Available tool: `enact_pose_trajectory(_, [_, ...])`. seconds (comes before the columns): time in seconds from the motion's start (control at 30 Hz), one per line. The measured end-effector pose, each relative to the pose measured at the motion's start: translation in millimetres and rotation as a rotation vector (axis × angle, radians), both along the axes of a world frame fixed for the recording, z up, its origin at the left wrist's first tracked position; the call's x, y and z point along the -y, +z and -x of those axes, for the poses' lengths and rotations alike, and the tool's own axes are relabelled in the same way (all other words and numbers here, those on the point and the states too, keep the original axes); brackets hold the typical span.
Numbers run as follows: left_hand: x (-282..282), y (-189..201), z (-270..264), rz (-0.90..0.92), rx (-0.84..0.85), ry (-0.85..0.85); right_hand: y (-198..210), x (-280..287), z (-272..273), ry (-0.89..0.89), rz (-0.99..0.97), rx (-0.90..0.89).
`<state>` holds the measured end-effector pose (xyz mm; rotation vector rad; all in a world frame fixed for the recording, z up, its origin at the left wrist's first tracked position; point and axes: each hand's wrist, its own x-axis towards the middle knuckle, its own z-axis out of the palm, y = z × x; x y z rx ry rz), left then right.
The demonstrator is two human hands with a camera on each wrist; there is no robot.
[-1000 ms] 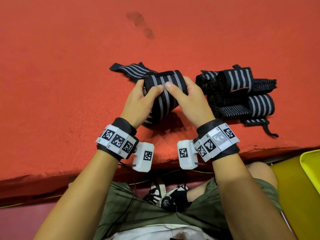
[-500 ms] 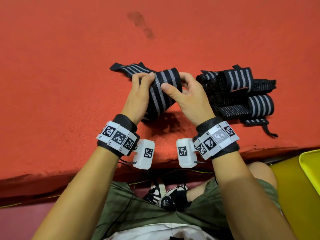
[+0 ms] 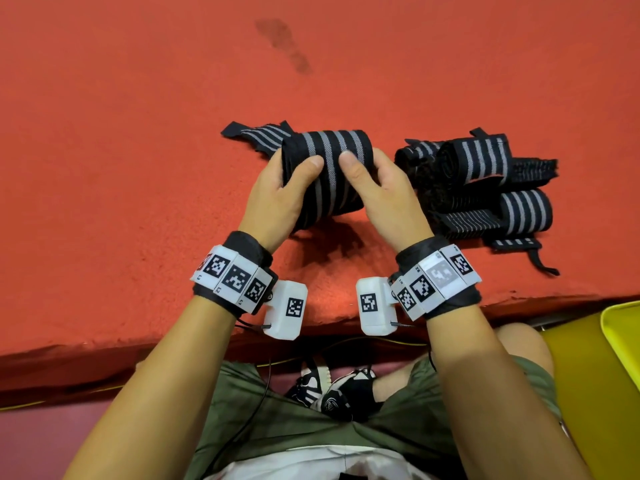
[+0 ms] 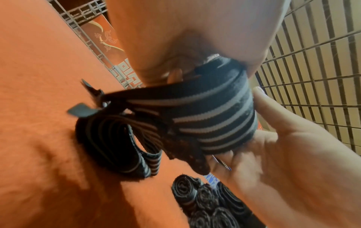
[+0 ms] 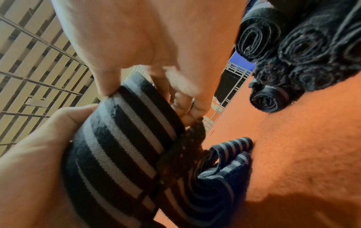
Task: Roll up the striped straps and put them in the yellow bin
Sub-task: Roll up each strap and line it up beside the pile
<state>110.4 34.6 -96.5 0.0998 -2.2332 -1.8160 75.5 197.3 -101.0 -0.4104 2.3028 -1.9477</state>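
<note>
Striped strap [image 3: 327, 174] (tail perhaps hidden)

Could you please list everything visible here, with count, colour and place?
strap being rolled: one, black with grey stripes, gripped by both hands above the mat, loose tail trailing to the left
rolled straps: a pile, exact count unclear, black and grey, on the mat to the right
mat: one, red-orange, underneath everything
yellow bin: one, lower right edge, only partly in view
wrist cameras: two, white, on marker bands
left hand: gripping the roll
right hand: gripping the roll
</note>
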Motion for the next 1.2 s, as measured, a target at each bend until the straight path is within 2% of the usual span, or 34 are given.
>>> enact_pose_trajectory(0.1, [-1, -1, 1, -0.049, 0.066, -0.004, 0, 0, -1, 0.048, 0.015, -0.022])
enact_pose_trajectory(0.2, [-3, -3, 1, -0.077, 0.093, -0.023, 1, 3, -1, 0.001, 0.015, -0.056])
enact_pose_trajectory(0.27, [-4, -4, 0, -0.078, 0.074, -0.021, 0, 5, -3, -0.025, 0.037, -0.053])
enact_pose_trajectory(0.37, [-5, -6, -1, 0.011, 0.003, -0.029, -1, 5, -3, -0.026, 0.033, -0.046])
enact_pose_trajectory(0.47, [-3, -9, 2, 0.024, -0.005, 0.046, -2, 4, -3, 0.025, -0.012, -0.014])
enact_pose_trajectory(0.6, [-1, -10, 5, -0.078, 0.044, 0.144, -1, 3, -4, 0.112, -0.017, -0.049])
enact_pose_trajectory(0.7, [-2, -8, 7, -0.203, 0.058, 0.104, 0, 4, -4, 0.124, -0.069, -0.139])
enact_pose_trajectory(0.8, [-2, -13, 8, -0.188, 0.038, 0.078, -4, 4, -2, 0.128, -0.103, -0.17])
enact_pose_trajectory(0.97, [-1, -14, 9, -0.143, -0.027, 0.073, -6, 0, -2, 0.224, -0.06, -0.076])
enact_pose_trajectory(1.07, [1, -11, 8, -0.208, -0.014, 0.125, -6, 1, -3, 0.275, -0.07, -0.029])
enact_pose_trajectory(1.2, [1, -8, 10, -0.219, -0.033, 0.138, -7, 7, -1, 0.227, -0.06, -0.049])
